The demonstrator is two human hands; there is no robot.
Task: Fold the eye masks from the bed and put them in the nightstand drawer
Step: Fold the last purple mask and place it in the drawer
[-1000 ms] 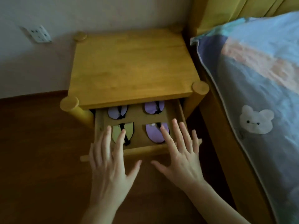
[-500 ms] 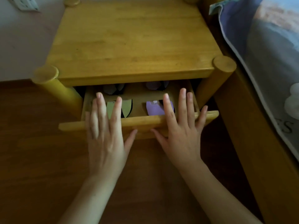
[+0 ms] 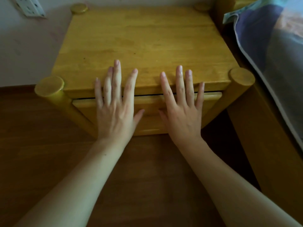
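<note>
The yellow wooden nightstand [image 3: 144, 41] stands in front of me, and its drawer [image 3: 149, 104] is pushed in flush under the top. My left hand [image 3: 114, 108] lies flat against the drawer front, fingers spread and reaching over the top edge. My right hand [image 3: 182, 107] presses flat beside it in the same way. Neither hand holds anything. The eye masks are hidden inside the drawer.
The bed [image 3: 270, 51] with a blue patterned cover runs along the right, its wooden side rail [image 3: 268, 145] close to the nightstand. A wall socket [image 3: 29, 7] sits at the upper left. Dark wooden floor [image 3: 32, 136] lies below and to the left.
The drawer, half open with folded masks showing, has slid shut under both palms. The view has moved closer and lower over the nightstand.
</note>
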